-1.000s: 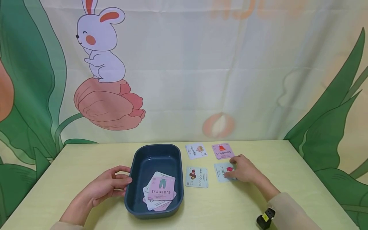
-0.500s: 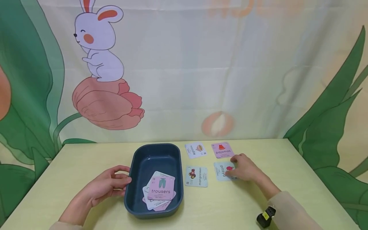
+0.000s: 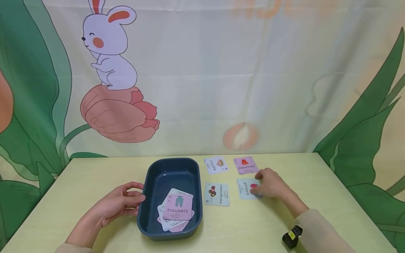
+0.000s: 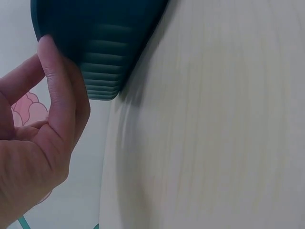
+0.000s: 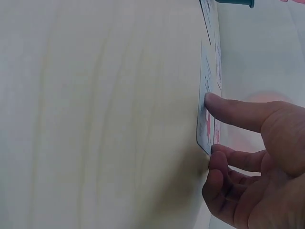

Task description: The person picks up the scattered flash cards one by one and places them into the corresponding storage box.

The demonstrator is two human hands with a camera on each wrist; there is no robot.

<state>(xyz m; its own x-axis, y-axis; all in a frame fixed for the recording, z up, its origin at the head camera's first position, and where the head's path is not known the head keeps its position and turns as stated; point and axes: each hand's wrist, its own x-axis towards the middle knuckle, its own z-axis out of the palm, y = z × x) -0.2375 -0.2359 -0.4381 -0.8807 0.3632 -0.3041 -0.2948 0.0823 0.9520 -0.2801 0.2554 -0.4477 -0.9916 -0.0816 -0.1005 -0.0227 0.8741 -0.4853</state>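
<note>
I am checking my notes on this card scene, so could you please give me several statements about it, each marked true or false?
1. The right hand touches the pitaya card. True.
2. The blue tray holds no cards. False: several cards lie in it, with the trousers card on top.
3. The left hand rests against the tray's left side. True.
4. The pajamas card lies inside the tray. False: it lies on the table, beyond the pitaya card.
5. The mangosteen card lies on the table between the tray and the pitaya card. True.
</note>
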